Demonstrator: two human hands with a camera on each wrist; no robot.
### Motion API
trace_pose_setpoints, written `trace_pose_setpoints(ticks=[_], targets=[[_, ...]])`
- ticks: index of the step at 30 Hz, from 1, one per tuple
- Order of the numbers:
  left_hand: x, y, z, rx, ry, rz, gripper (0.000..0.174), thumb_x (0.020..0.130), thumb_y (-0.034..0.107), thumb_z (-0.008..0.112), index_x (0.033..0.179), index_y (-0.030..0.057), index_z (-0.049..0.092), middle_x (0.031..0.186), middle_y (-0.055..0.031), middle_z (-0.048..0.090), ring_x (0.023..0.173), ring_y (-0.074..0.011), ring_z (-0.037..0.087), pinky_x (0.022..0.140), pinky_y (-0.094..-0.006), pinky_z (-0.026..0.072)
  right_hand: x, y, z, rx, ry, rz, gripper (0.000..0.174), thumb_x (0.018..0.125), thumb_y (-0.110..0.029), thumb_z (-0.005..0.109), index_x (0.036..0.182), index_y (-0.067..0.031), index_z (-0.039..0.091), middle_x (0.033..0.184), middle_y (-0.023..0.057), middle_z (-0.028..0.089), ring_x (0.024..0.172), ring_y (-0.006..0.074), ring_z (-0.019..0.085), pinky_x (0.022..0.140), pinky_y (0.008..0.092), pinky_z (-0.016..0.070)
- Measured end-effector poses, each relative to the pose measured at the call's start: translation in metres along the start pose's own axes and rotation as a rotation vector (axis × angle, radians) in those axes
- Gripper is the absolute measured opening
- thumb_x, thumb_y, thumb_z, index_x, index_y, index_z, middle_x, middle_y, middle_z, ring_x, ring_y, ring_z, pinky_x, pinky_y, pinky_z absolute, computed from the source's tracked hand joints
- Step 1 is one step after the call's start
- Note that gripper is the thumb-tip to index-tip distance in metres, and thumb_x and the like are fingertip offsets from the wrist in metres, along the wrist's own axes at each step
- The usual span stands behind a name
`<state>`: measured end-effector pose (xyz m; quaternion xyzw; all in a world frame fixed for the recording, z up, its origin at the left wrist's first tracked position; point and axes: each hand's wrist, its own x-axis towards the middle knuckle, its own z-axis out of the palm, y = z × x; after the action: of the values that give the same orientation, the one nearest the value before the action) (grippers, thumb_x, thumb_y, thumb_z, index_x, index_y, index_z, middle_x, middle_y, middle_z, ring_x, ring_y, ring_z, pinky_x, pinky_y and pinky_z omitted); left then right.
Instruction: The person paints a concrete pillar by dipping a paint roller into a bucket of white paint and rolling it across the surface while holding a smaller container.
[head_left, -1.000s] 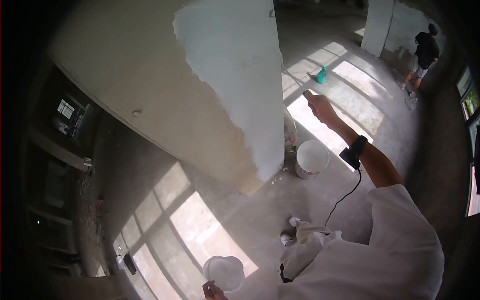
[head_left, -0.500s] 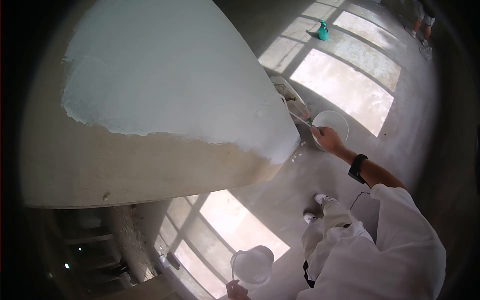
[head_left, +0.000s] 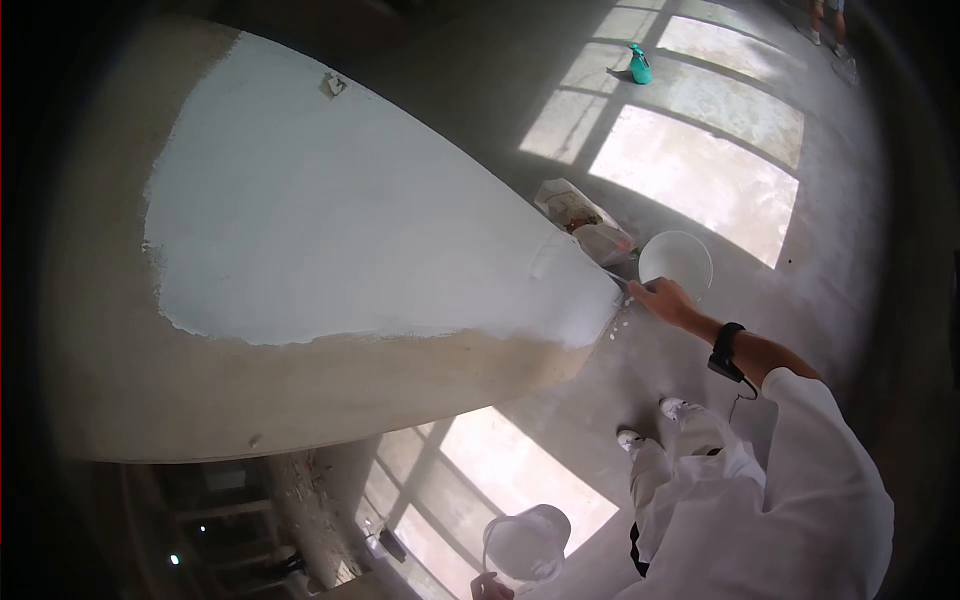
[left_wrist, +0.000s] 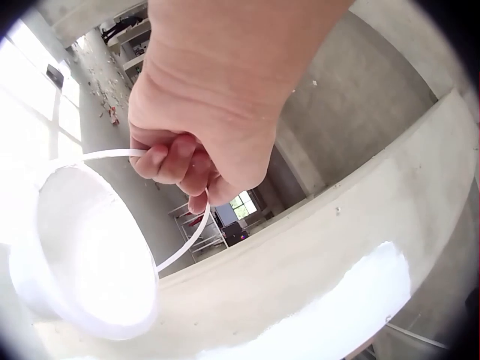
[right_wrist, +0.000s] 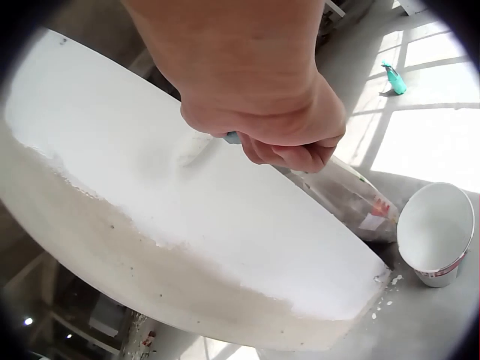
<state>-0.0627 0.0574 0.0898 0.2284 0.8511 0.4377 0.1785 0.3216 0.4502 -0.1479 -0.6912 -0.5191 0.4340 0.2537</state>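
Observation:
My left hand (head_left: 490, 587) grips the thin white handle (left_wrist: 185, 247) of a white bucket (left_wrist: 82, 300), fingers curled round it. The bucket hangs tilted with its mouth facing the left wrist camera. My right hand (head_left: 665, 300) grips what looks like a paint roller, its thin rod (head_left: 617, 278) reaching to the edge of a pillar wall. In the right wrist view, the pale roller head (right_wrist: 196, 150) lies against the fresh white coat (right_wrist: 247, 202) and nearly blends into it. Most of the grip is hidden inside my right hand (right_wrist: 262, 131).
Below the white coat, the wall has a bare beige band (head_left: 330, 395). On the floor by its corner stand another white bucket (head_left: 676, 262) and a bag of debris (head_left: 600, 240), with white splatters close by. Farther off are a green spray bottle (head_left: 640, 66) and another person's legs (head_left: 828, 22).
The head view has tilted downward and turned. My right hand has come down from high by the pillar's edge to near its lower corner. My left hand keeps holding the bucket.

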Motion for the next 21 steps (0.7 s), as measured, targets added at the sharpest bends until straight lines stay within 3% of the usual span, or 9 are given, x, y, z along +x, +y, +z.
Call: trace_pose_setpoints(ticks=[2, 5, 8, 9, 12, 13, 18, 21], targets=[[-0.002, 0.001, -0.003, -0.043, 0.003, 0.006, 0.014, 0.094, 0.018, 0.058, 0.091, 0.0055, 0.065, 0.057, 0.0039, 0.041, 0.047, -0.0061, 0.033, 0.044, -0.0226, 0.0238, -0.007, -0.021, -0.017, 0.051, 0.006, -0.009, 0.066, 0.093, -0.056, 0.047, 0.076, 0.0037, 0.068, 0.065, 0.0195, 0.062, 0.063, 0.0335, 0.061, 0.067, 0.0470, 0.0458], [-0.008, -0.001, -0.004, -0.080, 0.019, 0.005, 0.012, 0.093, 0.017, 0.059, 0.090, 0.0071, 0.065, 0.057, 0.0045, 0.041, 0.047, -0.0056, 0.033, 0.043, -0.0223, 0.0234, -0.013, -0.048, -0.041, 0.093, 0.002, -0.077, 0.068, 0.093, -0.059, 0.045, 0.087, 0.0030, 0.071, 0.075, 0.0198, 0.068, 0.075, 0.0322, 0.066, 0.076, 0.0436, 0.0494], [-0.008, -0.009, -0.007, -0.074, 0.016, 0.032, 0.010, 0.092, 0.015, 0.059, 0.091, 0.0080, 0.066, 0.056, 0.0054, 0.040, 0.047, -0.0051, 0.032, 0.043, -0.0222, 0.0232, -0.015, -0.089, -0.070, 0.209, -0.004, -0.135, 0.067, 0.095, -0.058, 0.046, 0.088, 0.0050, 0.070, 0.069, 0.0157, 0.063, 0.068, 0.0237, 0.061, 0.070, 0.0405, 0.0485], [-0.007, -0.011, -0.006, -0.061, 0.017, 0.036, 0.010, 0.092, 0.015, 0.059, 0.091, 0.0082, 0.066, 0.056, 0.0056, 0.040, 0.047, -0.0049, 0.032, 0.043, -0.0221, 0.0230, -0.007, -0.096, -0.074, 0.248, 0.014, -0.180, 0.068, 0.094, -0.059, 0.048, 0.086, 0.0043, 0.070, 0.060, 0.0084, 0.054, 0.061, 0.0168, 0.053, 0.066, 0.0366, 0.0467], [-0.006, -0.029, -0.006, -0.159, -0.004, 0.050, 0.010, 0.092, 0.015, 0.060, 0.090, 0.0078, 0.067, 0.057, 0.0058, 0.041, 0.048, -0.0039, 0.032, 0.043, -0.0212, 0.0213, -0.008, -0.140, -0.108, 0.406, -0.055, -0.222, 0.067, 0.095, -0.059, 0.047, 0.075, 0.0018, 0.066, 0.055, 0.0028, 0.044, 0.054, 0.0136, 0.047, 0.057, 0.0333, 0.0442], [-0.002, -0.037, -0.006, -0.175, -0.006, 0.074, 0.010, 0.092, 0.015, 0.060, 0.090, 0.0077, 0.067, 0.057, 0.0058, 0.041, 0.048, -0.0040, 0.032, 0.043, -0.0213, 0.0213, -0.017, -0.160, -0.123, 0.367, -0.013, -0.253, 0.064, 0.096, -0.058, 0.046, 0.064, -0.0040, 0.056, 0.053, -0.0012, 0.039, 0.048, 0.0101, 0.039, 0.047, 0.0300, 0.0371], [0.010, -0.080, -0.004, -0.222, -0.001, 0.168, 0.011, 0.092, 0.016, 0.060, 0.090, 0.0070, 0.066, 0.057, 0.0058, 0.041, 0.048, -0.0040, 0.032, 0.042, -0.0216, 0.0209, -0.039, -0.228, -0.178, 0.428, -0.084, -0.364, 0.060, 0.097, -0.058, 0.047, 0.058, -0.0116, 0.041, 0.050, -0.0036, 0.034, 0.044, 0.0078, 0.032, 0.042, 0.0284, 0.0284], [0.001, -0.064, 0.003, -0.196, 0.052, 0.175, 0.014, 0.093, 0.017, 0.059, 0.089, 0.0057, 0.067, 0.060, 0.0052, 0.042, 0.050, -0.0045, 0.033, 0.043, -0.0225, 0.0218, -0.053, -0.255, -0.196, 0.426, -0.067, -0.401, 0.058, 0.097, -0.056, 0.047, 0.058, -0.0145, 0.037, 0.048, -0.0049, 0.030, 0.040, 0.0058, 0.029, 0.037, 0.0260, 0.0239]])
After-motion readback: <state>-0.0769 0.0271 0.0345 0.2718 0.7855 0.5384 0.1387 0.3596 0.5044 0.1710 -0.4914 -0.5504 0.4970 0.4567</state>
